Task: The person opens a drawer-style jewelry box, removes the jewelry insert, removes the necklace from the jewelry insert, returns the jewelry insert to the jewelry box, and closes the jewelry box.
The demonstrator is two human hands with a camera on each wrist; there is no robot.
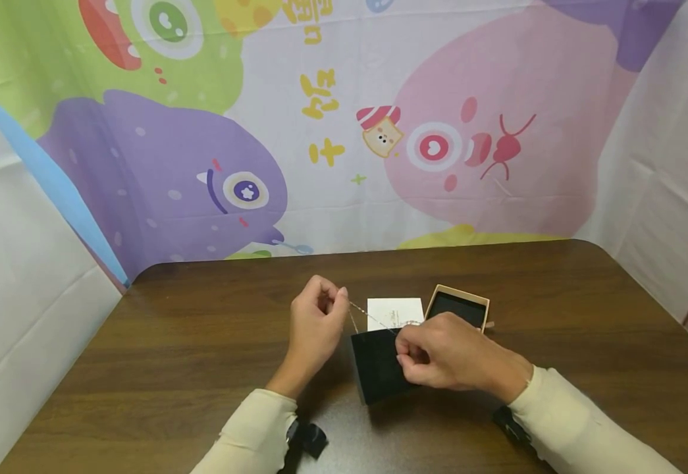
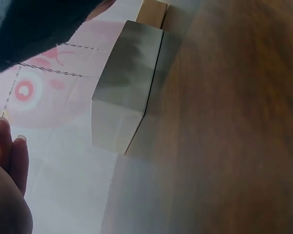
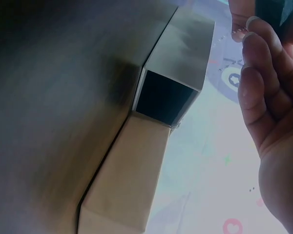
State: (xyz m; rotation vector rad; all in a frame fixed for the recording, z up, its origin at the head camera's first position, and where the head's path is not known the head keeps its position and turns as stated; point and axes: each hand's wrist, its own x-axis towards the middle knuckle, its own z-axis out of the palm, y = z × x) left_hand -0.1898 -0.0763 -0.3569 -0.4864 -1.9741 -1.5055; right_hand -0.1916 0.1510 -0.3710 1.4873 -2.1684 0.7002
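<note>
Head view, left hand (image 1: 318, 319): pinched chain (image 1: 373, 317)
Right hand (image 1: 450, 352): gripped pad (image 1: 379, 376)
White box (image 1: 391, 309): stood toward worktop's (image 1: 201, 329) far edge

Left hand (image 1: 318, 317) pinches, raised; right hand (image 1: 449, 350) grips.

Before me, a brown wood-grain table (image 1: 201, 342) meets a colourful cloth backdrop (image 1: 344, 210) (its pink monster (image 1: 527, 85) lies sideways), and white fabric (image 1: 669, 131) hangs to my right.
</note>
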